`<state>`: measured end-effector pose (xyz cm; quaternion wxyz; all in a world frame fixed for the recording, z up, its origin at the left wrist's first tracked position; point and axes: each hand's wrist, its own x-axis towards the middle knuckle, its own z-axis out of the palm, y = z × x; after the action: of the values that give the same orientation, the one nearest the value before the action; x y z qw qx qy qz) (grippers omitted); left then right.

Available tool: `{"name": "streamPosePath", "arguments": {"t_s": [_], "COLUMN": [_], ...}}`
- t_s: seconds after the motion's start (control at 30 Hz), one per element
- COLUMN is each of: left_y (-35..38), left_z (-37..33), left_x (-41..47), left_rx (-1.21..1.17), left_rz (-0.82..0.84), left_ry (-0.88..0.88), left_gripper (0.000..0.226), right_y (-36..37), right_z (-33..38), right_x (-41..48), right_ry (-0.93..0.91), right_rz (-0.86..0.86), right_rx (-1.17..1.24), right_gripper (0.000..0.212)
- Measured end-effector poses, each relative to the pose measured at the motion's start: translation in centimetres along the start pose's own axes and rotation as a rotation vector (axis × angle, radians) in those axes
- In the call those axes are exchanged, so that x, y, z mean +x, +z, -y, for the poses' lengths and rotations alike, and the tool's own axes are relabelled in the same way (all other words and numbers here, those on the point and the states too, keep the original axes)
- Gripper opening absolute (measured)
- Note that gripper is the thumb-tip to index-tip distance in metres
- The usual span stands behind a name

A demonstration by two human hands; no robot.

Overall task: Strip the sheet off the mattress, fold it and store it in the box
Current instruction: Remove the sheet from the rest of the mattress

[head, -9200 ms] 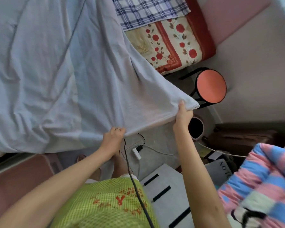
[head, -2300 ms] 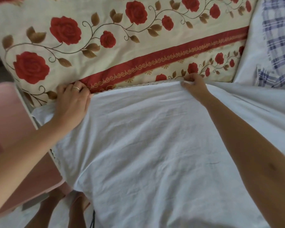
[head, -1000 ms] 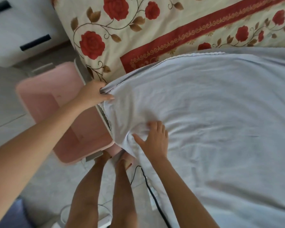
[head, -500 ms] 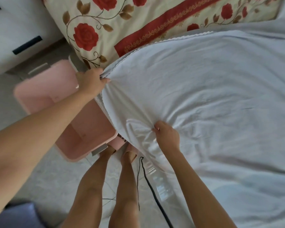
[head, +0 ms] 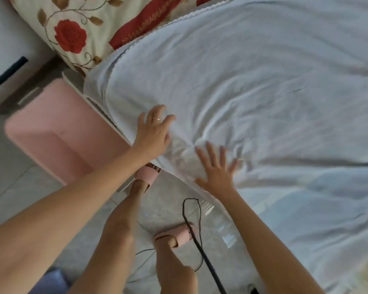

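Observation:
The white sheet [head: 253,85] lies folded over itself on the rose-patterned mattress [head: 77,32], with its lace-trimmed edge toward the top. My left hand [head: 152,132] lies with spread fingers on the sheet's near-left part, a ring on one finger. My right hand [head: 216,166] presses flat with spread fingers on the bunched cloth at the near edge of the bed. Neither hand grips the fabric. The pink box [head: 57,132] stands open on the floor to the left of the bed corner.
A white drawer unit with a dark handle [head: 11,70] stands at the far left. My legs and pink slippers [head: 147,174] are on the tiled floor by the bed. A black cable [head: 197,236] loops across the floor near my feet.
Both hands let go of the sheet. The left hand moved from the sheet's corner down to the near edge, and the right hand opened flat on the bunched cloth.

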<state>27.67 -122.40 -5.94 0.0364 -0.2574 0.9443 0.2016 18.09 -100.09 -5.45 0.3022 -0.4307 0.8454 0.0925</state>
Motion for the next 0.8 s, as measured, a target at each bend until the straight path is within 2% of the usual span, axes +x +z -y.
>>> {"name": "streamPosePath", "arguments": {"t_s": [0.07,0.17,0.23,0.27,0.3,0.37,0.43,0.47,0.53,0.63,0.7,0.73,0.8], "left_y": [2.2,3.9,5.2,6.2,7.3,9.5,11.0,11.4,11.0,8.9,7.6,7.2,7.3], "left_z": [-2.8,-7.7,-12.2,-15.0,-17.1,-21.5,-24.3,-25.1,-25.5,-22.6,-20.9,-20.5,-21.2], "left_x": [-2.0,-5.1,-7.3,-8.7,-10.0,-13.0,-14.9,-15.4,-15.5,-13.4,-11.9,-11.1,-10.1], "left_rx": [-0.013,-0.099,-0.141,-0.155,-0.168,-0.201,-0.194,-0.183,-0.185,-0.104,-0.035,-0.024,-0.012], "left_rz": [0.245,0.3,0.414,0.534,0.667,0.918,1.102,1.149,1.067,0.667,0.456,0.431,0.466], "left_ry": [-0.047,-0.13,-0.038,0.053,0.142,0.289,0.37,0.4,0.41,0.343,0.31,0.302,0.32], "left_gripper": [0.061,0.068,0.073,0.075,0.076,0.069,0.053,0.048,0.041,0.029,0.021,0.021,0.021], "right_y": [3.5,8.2,10.0,10.4,10.6,10.0,8.2,7.2,5.8,4.9,7.7,9.8,13.8], "right_z": [-6.2,-13.5,-16.5,-17.3,-17.5,-16.9,-15.4,-14.5,-13.0,-10.6,-11.5,-13.0,-17.4], "right_x": [-6.0,-17.3,-23.4,-25.4,-25.8,-24.6,-21.8,-20.2,-16.9,-13.0,-13.4,-14.8,-19.5], "right_ry": [0.328,0.803,1.028,1.089,1.102,1.047,0.88,0.787,0.564,0.115,-0.075,-0.041,0.262], "right_rz": [0.213,0.376,0.445,0.451,0.386,0.124,-0.139,-0.202,-0.251,-0.174,-0.077,-0.051,0.016], "right_rx": [0.033,0.297,0.562,0.597,0.524,0.401,0.416,0.429,0.448,0.189,0.058,0.037,0.13], "right_gripper": [0.122,0.13,0.118,0.107,0.095,0.079,0.071,0.068,0.066,0.07,0.081,0.092,0.112]}}
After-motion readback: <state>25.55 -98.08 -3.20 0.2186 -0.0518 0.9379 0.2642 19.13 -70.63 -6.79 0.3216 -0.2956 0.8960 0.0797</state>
